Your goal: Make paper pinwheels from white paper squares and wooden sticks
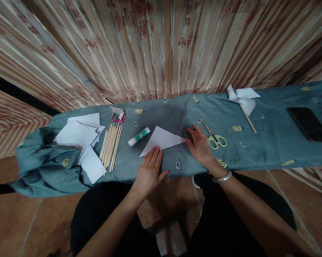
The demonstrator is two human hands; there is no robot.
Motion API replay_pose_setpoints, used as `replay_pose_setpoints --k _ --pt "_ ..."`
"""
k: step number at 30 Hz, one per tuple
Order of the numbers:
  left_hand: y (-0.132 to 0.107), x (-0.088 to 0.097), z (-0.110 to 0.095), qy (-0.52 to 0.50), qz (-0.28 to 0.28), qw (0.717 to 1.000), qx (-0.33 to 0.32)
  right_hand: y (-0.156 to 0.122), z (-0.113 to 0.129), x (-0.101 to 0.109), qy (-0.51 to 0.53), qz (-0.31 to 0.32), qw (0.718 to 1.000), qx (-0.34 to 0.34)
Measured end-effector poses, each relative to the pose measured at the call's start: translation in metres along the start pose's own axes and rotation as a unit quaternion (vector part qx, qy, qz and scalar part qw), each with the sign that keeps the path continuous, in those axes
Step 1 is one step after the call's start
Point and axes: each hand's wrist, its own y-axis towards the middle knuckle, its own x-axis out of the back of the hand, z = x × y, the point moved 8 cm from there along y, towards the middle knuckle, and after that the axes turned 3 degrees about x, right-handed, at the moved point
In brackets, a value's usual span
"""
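White paper (163, 138) is lying on cloth (174, 110). Left hand (149, 172), open, is touching its edge; right hand (200, 145), open, is meeting its tip

Left hand (148, 171) flat on paper (161, 138), frame center; right hand (201, 148) at its right tip. Glue (138, 136) left of center, sticks (112, 144) mid-left, scissors (212, 135) right of center.
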Motion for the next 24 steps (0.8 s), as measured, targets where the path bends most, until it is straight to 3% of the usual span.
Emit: replay_pose_setpoints --k 4,8,13,18,21,24 --pt "-0.035 0.018 0.027 0.028 -0.019 0.999 0.020 0.001 -0.003 0.002 0.024 -0.013 1.000 0.008" --pt "-0.055 0.025 0.037 0.029 -0.044 0.998 0.042 0.006 -0.001 0.008 0.037 -0.022 0.999 0.012" --pt "-0.055 0.028 0.039 -0.025 -0.082 0.991 0.100 0.010 0.017 0.015 0.067 -0.012 0.997 0.042" --pt "-0.049 0.026 0.045 -0.084 -0.094 0.981 0.146 0.010 0.040 0.006 0.071 0.026 0.995 0.061" --pt "-0.048 0.025 0.049 -0.109 -0.095 0.975 0.169 0.012 0.042 0.002 0.123 0.026 0.991 0.043" --pt "-0.044 0.031 0.046 -0.119 -0.109 0.972 0.174 0.016 0.036 0.011 0.192 0.000 0.981 0.022"
